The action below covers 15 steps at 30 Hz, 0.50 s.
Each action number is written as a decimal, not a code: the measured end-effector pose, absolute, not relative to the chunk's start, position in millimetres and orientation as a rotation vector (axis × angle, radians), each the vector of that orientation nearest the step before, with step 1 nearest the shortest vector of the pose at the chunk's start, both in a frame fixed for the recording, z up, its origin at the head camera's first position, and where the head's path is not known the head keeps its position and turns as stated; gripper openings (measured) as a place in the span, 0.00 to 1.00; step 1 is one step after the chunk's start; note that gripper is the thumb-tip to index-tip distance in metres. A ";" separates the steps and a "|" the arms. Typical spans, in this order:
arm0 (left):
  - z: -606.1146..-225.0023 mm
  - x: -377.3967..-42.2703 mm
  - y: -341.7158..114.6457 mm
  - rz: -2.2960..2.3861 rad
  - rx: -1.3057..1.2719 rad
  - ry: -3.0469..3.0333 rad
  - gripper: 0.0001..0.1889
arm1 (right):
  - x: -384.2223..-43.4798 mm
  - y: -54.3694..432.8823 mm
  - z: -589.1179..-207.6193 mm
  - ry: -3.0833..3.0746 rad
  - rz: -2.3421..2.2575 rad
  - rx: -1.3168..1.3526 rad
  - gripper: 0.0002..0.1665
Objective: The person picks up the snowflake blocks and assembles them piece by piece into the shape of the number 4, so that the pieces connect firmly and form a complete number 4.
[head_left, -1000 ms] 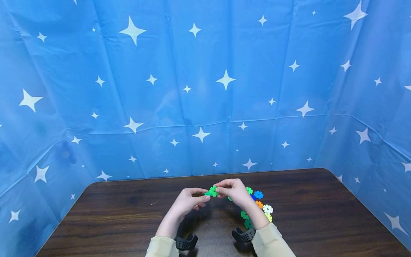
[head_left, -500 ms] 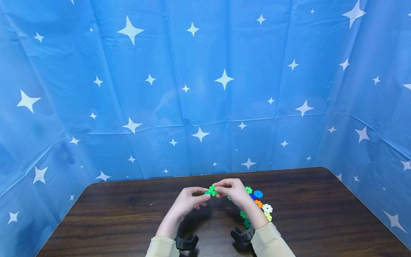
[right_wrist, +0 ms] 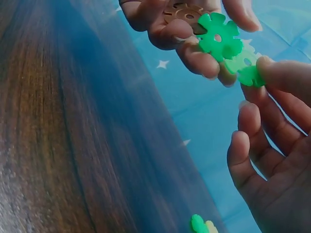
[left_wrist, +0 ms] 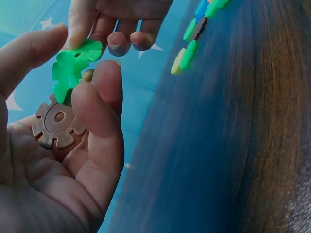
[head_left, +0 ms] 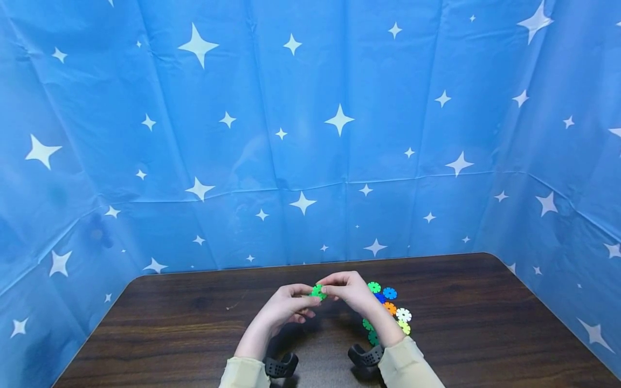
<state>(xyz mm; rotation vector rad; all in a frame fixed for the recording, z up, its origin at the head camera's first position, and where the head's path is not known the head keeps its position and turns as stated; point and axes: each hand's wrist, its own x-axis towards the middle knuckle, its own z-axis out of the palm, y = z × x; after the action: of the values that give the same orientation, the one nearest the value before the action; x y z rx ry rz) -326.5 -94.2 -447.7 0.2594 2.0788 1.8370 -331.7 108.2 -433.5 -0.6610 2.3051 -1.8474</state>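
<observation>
My left hand (head_left: pixel 283 307) and right hand (head_left: pixel 351 291) meet above the table. Between them is a short row of slotted snowflake discs, their edges overlapping. A brown snowflake disc (left_wrist: pixel 57 121) lies in my left hand against its curled fingers, a green snowflake disc (right_wrist: pixel 219 36) right beside it. Farther along sits a second, lighter green snowflake disc (right_wrist: pixel 248 65). My right thumb and index finger pinch this one by its outer edge, while the other right fingers curl loosely below. In the head view only green shows between the fingertips; the brown disc is hidden.
On the dark wood table (head_left: pixel 170 323), several loose snowflake discs lie beside and beneath my right forearm: a blue disc (head_left: pixel 390 293), an orange disc (head_left: pixel 390 308), a white disc (head_left: pixel 404 314), a yellow disc (head_left: pixel 404 327) and green ones. A blue star-patterned curtain (head_left: pixel 310 134) hangs behind the table.
My right fingertips have shifted slightly left and down, closer to my left fingers. The green discs between the hands have turned, and less of them shows. My left hand stays nearly in place.
</observation>
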 end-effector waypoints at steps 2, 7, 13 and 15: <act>-449.0 -326.9 -94.4 1.832 0.268 2.085 0.21 | -333.0 109.1 -435.6 2.308 -1.830 -0.673 0.13; -450.3 -327.7 -95.8 1.839 0.265 2.098 0.19 | -344.9 119.2 -449.0 2.328 -1.785 -0.671 0.16; -452.6 -330.2 -97.5 1.850 0.247 2.107 0.20 | -354.3 136.6 -458.6 2.477 -1.717 -0.618 0.16; -452.9 -330.6 -97.6 1.849 0.244 2.110 0.20 | -355.7 140.7 -460.6 2.550 -1.665 -0.566 0.14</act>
<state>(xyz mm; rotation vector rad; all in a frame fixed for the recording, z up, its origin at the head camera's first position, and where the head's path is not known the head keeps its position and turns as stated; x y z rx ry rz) -330.6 -97.6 -452.9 0.2442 2.1100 1.8494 -355.7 140.7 -460.6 -0.5660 2.5502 -1.6650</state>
